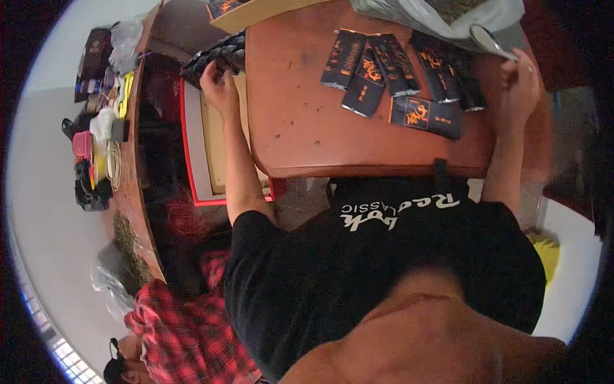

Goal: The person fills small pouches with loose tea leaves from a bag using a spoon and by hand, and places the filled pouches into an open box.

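Observation:
At the table's left edge, my left hand [219, 88] is at a stack of black packets [224, 54] above an open box; its fingers are bent, and whether they grip a packet cannot be made out. My right hand [519, 80] is closed on the handle of a metal scoop [487, 40], whose bowl lies at the rim of a plastic bag [441, 32] holding dark loose material. Between my hands, several black packets with orange print [368, 77] lie overlapping on the reddish-brown table [300, 141].
A red-edged box [195, 147] stands left of the table, and a cardboard box [268, 14] is at the top. Farther left, a shelf [137, 192] bears a pink item [82, 144], cords and bags. A person in a red checked shirt [185, 320] is at lower left.

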A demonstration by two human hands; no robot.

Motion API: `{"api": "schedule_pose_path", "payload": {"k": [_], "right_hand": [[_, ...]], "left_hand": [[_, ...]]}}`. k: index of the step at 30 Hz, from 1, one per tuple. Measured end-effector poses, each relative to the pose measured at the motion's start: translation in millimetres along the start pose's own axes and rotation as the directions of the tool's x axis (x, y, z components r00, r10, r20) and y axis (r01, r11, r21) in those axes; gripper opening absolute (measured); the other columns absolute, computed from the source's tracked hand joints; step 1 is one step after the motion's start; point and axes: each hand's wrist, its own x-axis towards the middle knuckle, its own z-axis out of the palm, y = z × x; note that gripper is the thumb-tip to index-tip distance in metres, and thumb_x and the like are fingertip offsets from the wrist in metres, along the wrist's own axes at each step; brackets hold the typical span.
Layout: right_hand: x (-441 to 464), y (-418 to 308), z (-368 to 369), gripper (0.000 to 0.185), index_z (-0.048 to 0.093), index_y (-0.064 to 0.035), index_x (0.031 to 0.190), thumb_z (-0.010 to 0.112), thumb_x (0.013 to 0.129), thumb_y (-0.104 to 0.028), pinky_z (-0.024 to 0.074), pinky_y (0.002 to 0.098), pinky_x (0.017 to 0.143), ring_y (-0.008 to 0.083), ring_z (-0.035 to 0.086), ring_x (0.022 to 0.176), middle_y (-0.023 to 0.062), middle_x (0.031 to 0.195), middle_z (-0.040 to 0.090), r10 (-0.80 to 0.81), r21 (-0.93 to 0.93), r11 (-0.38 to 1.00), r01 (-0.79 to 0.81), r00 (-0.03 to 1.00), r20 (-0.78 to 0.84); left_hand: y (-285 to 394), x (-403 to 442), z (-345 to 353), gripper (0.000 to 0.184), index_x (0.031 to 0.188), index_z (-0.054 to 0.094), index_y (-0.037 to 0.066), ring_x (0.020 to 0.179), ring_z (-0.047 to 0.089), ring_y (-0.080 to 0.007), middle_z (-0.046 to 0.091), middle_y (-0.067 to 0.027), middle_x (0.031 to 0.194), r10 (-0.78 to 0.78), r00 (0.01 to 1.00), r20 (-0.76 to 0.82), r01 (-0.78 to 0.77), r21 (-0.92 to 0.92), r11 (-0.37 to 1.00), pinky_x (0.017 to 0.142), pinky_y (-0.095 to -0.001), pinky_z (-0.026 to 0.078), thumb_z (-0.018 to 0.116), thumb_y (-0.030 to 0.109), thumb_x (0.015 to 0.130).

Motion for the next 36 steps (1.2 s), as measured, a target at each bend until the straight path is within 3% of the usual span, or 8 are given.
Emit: {"api": "schedule_pose_path", "payload": {"k": [3,6,9,12,15,18,33,36], "right_hand": [[0.5,3.8,0.1,0.025,0.069,-0.0032,0.107,0.054,0.099,-0.022,0.0434,0.0226,0.059,0.0076,0.054,0.064,0.0011,0.076,0.064,-0.033,0.081,0.996,0.033,0.999,0.000],[2.5,12.5,-6.0,0.025,0.068,-0.0029,0.110,0.052,0.101,-0.021,0.0447,0.0221,0.060,0.0062,0.056,0.066,-0.0001,0.075,0.064,-0.120,0.076,0.990,0.118,0.992,0.027],[-10.0,-0.1,-2.5,0.026,0.067,-0.0024,0.111,0.051,0.103,-0.021,0.0395,0.0203,0.056,0.0038,0.051,0.064,-0.0018,0.077,0.063,-0.142,-0.038,0.989,0.144,0.989,0.038],[-3.3,23.0,-8.9,0.026,0.067,-0.0032,0.111,0.052,0.103,-0.022,0.0376,0.0181,0.053,0.0024,0.050,0.061,-0.0023,0.076,0.063,-0.166,0.168,0.975,0.146,0.980,0.107],[-5.0,17.9,-5.7,0.024,0.063,-0.0034,0.105,0.049,0.104,-0.023,0.0384,0.0178,0.048,0.0033,0.049,0.054,-0.0002,0.069,0.061,-0.132,0.261,0.961,0.094,0.982,0.135],[-6.1,11.1,-4.4,0.024,0.062,-0.0032,0.104,0.048,0.105,-0.022,0.0362,0.0162,0.046,0.0012,0.046,0.050,-0.0014,0.064,0.059,-0.118,0.315,0.947,0.064,0.981,0.156],[-14.2,8.7,-3.9,0.022,0.063,-0.0050,0.102,0.046,0.105,-0.020,0.0329,0.0158,0.045,0.0001,0.043,0.049,-0.0034,0.062,0.057,-0.110,0.414,0.910,0.003,0.966,0.234],[-15.3,4.8,-3.6,0.022,0.062,-0.0052,0.102,0.047,0.105,-0.020,0.0326,0.0162,0.044,0.0000,0.043,0.048,-0.0036,0.062,0.056,-0.081,0.406,0.914,-0.018,0.971,0.226]], "left_hand": [[83.1,6.2,17.5,0.028,0.117,0.061,0.001,0.096,0.060,-0.0125,0.061,-0.0073,0.109,0.003,0.988,0.152,0.005,-0.054,0.999,0.078,-0.0264,0.052,0.063,-0.002,0.089],[172.1,2.8,47.2,0.031,0.118,0.063,0.006,0.101,0.062,-0.0196,0.062,-0.0094,0.114,-0.083,0.891,0.446,0.113,-0.041,0.993,0.083,-0.0323,0.053,0.066,0.002,0.087],[208.1,0.4,82.1,0.037,0.118,0.065,0.014,0.110,0.060,-0.0292,0.061,-0.0107,0.124,0.278,0.751,0.598,-0.424,0.116,0.898,0.093,-0.0393,0.051,0.066,0.002,0.083],[223.5,3.0,106.1,0.046,0.120,0.066,0.022,0.118,0.054,-0.0361,0.058,-0.0093,0.130,0.375,0.555,0.743,-0.663,0.123,0.738,0.101,-0.0439,0.047,0.061,0.001,0.079],[213.5,1.7,122.8,0.054,0.122,0.064,0.028,0.121,0.053,-0.0348,0.057,-0.0054,0.133,0.393,0.378,0.838,-0.723,0.002,0.691,0.101,-0.0424,0.047,0.056,-0.002,0.078],[232.0,1.8,113.7,0.054,0.123,0.063,0.028,0.119,0.054,-0.0360,0.057,-0.0049,0.134,0.241,0.381,0.892,-0.677,0.092,0.730,0.100,-0.0431,0.048,0.055,-0.002,0.079],[233.0,-2.2,84.5,0.049,0.124,0.060,0.024,0.120,0.054,-0.0377,0.056,-0.0076,0.132,0.016,0.361,0.933,-0.695,0.257,0.671,0.097,-0.0468,0.050,0.058,0.000,0.081],[226.6,2.2,80.6,0.052,0.126,0.058,0.021,0.119,0.054,-0.0371,0.056,-0.0102,0.132,0.147,0.363,0.920,-0.695,0.163,0.700,0.098,-0.0488,0.048,0.065,0.005,0.078]]}}
